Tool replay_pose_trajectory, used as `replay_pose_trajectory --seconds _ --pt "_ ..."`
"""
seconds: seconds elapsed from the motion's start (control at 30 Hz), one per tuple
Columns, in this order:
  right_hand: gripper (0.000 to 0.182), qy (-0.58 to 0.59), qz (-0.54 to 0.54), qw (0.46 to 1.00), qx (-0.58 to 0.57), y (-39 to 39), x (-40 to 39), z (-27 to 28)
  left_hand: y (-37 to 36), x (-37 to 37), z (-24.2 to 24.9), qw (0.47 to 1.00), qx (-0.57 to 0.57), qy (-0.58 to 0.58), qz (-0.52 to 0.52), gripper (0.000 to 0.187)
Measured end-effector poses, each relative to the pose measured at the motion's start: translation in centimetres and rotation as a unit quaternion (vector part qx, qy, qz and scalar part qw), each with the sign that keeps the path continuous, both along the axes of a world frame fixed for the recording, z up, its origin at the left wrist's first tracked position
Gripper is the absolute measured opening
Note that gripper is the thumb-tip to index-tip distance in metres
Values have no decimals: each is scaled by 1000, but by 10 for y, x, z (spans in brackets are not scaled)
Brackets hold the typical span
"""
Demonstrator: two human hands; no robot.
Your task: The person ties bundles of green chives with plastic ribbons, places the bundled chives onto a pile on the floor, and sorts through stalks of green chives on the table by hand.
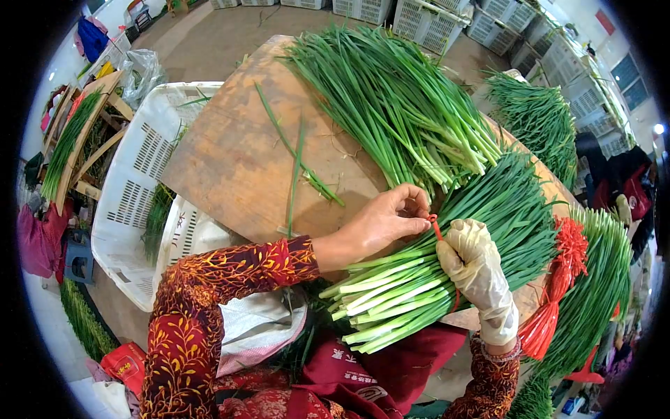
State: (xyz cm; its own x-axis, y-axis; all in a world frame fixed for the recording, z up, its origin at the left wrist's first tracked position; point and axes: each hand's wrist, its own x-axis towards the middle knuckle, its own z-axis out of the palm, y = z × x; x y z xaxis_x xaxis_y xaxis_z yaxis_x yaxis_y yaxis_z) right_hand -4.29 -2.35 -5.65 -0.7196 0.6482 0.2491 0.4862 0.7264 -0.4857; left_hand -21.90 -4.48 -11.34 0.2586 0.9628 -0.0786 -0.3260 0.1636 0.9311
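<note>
A thick bunch of garlic chives [380, 297] lies at the near edge of the wooden board, its pale stems pointing left. A thin red tie [435, 228] goes round the stems. My bare left hand [380, 227] pinches one end of the tie above the bunch between thumb and fingers. My right hand [477, 269], in a pale glove, is closed on the tie close against the chives. Part of the tie is hidden under the glove. Just beyond my left hand, a loose heap of chives [398, 105] spreads across the board.
A bundle of red ties [555, 297] lies right of my glove, against more chives [593, 286]. A few stray leaves [296, 167] lie on the wooden board [234, 150]. A white crate [132, 188] stands left. Stacked crates [426, 26] line the back.
</note>
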Motion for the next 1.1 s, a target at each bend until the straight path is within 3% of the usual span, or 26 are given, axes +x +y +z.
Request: replay_pose_trajectory --seconds 0.2,0.3,0.4,0.5,0.57,0.7,1.1 --pt "15 -3 11 1000 -5 1 -2 2 -2 2 0 999 -8 28 16 28" --pt "15 -4 6 1000 7 2 -3 1 -3 2 -2 1000 -24 -18 9 30" --pt "15 -11 6 1000 13 2 -4 1 -5 2 1 999 -10 34 11 31" --pt "15 1 1 1000 30 2 -4 -3 -7 3 3 1000 -15 -8 2 33" --pt "15 -8 6 999 34 3 -4 -3 -11 -1 12 998 11 65 -15 35" --pt "16 -20 13 999 39 4 -4 -3 -14 -1 6 999 15 38 -21 37" --pt "18 5 -5 999 36 1 -9 2 -8 7 -2 994 39 87 52 35"
